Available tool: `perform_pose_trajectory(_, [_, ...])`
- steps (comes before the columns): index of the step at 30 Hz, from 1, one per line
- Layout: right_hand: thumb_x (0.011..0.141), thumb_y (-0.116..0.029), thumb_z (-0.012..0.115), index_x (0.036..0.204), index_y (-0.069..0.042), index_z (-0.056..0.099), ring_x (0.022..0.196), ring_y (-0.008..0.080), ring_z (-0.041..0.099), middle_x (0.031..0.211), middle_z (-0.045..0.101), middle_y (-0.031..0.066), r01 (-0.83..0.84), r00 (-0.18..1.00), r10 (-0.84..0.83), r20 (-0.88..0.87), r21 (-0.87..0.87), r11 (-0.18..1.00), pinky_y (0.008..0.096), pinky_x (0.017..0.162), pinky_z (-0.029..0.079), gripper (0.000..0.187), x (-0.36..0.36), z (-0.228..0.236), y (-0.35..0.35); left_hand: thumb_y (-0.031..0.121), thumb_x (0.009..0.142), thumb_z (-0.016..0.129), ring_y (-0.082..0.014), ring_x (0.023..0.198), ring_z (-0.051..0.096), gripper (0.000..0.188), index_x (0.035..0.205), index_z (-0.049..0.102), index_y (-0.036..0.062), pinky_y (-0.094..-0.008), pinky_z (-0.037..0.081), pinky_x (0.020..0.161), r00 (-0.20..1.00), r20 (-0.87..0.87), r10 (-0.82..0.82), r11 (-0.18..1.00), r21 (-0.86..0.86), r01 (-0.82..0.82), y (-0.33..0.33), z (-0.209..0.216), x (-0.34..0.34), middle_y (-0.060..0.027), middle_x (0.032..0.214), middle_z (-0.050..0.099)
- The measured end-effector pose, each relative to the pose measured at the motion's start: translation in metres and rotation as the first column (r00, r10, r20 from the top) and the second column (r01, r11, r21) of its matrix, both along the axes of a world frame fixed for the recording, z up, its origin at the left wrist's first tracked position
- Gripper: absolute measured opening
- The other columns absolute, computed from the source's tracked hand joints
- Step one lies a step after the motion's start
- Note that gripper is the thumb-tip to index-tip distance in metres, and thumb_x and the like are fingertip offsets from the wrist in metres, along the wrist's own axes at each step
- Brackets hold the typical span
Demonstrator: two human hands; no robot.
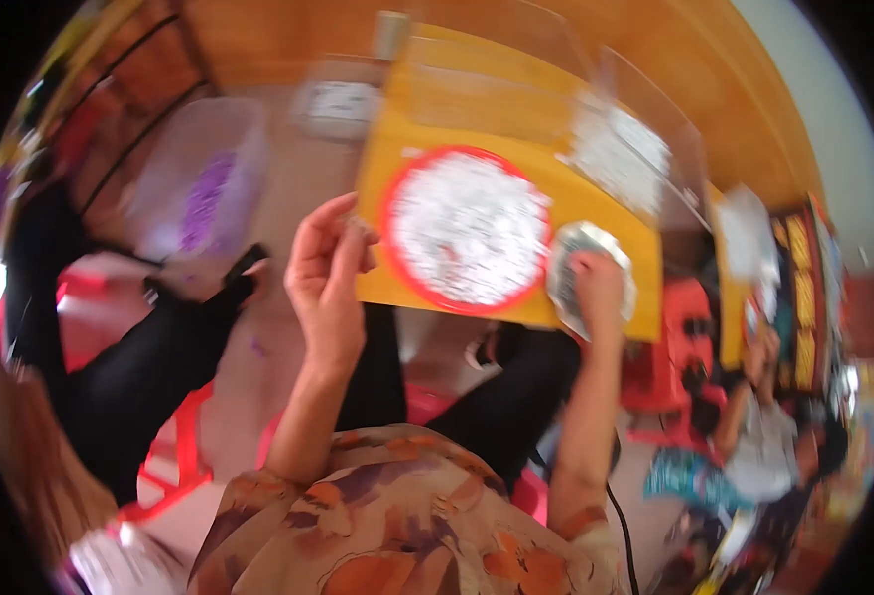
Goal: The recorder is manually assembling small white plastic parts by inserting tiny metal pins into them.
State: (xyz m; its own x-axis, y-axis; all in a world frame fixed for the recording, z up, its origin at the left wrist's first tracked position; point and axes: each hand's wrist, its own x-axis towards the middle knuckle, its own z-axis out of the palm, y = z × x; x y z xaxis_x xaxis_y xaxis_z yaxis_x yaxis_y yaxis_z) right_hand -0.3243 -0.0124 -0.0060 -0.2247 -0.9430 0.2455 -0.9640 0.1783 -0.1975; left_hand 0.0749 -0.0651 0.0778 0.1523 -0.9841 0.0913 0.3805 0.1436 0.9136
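My left hand [328, 273] is raised beside the left edge of the yellow table, thumb and fingertips pressed together. Whatever is in that pinch is too small and blurred to name. Close to it on the table lies a round red tray [389, 248], heaped with small white pieces [469, 228]. To the right of the tray, my right hand [599, 283] reaches into a shallow silvery dish [568, 263], its fingers curled closed. What those fingers hold, if anything, is hidden, and the dish's contents are blurred.
Clear plastic boxes [487, 94] stand at the table's back, with a pile of white pieces [621, 154] at right. A translucent tub [244, 129] holding purple pieces [207, 203] sits on the floor at left. Another person's black-clad leg [149, 367] is nearby. Red stools [680, 347] flank the table.
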Motion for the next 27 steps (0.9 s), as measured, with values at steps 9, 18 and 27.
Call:
perform_pose_trajectory(9, [0.084,-0.006,0.074,0.096,-0.003,0.075,0.090,0.0360,0.070,0.093,0.071,0.0165,-0.067,0.987,0.058,0.147,0.052,0.996,0.0436,0.082,0.055,0.013,-0.027,0.014,0.021,0.009,0.105,0.061,-0.0037,0.091,0.062,0.020,0.122,0.069,0.0017,-0.0216,0.050,0.078,0.946,-0.174,-0.274,0.961,-0.006,0.278,0.031,0.017,-0.009,0.0018,0.103,0.068])
perform_pose_trajectory(18, [0.087,-0.004,0.073,0.094,-0.001,0.072,0.087,0.0385,0.068,0.092,0.069,0.0176,-0.049,0.996,0.044,0.078,0.062,0.997,0.0453,0.077,0.054,0.008,-0.001,0.025,0.007,0.007,0.106,0.059,-0.0050,0.087,0.060,0.034,0.140,0.058,0.0071,-0.0217,0.049,0.078,0.921,-0.121,-0.370,0.926,0.036,0.377,0.035,0.021,-0.006,0.0002,0.098,0.067])
perform_pose_trajectory(27, [0.092,-0.009,0.075,0.101,0.002,0.076,0.079,0.0201,0.067,0.092,0.075,0.0115,0.106,0.912,-0.108,0.396,0.027,0.994,0.0348,0.074,0.054,0.014,-0.006,0.022,0.019,0.005,0.101,0.064,-0.0106,0.078,0.061,0.078,0.165,0.020,0.0076,-0.0231,0.047,0.068,0.933,-0.198,0.301,0.919,-0.201,-0.339,-0.037,0.077,0.092,-0.0083,0.096,0.070])
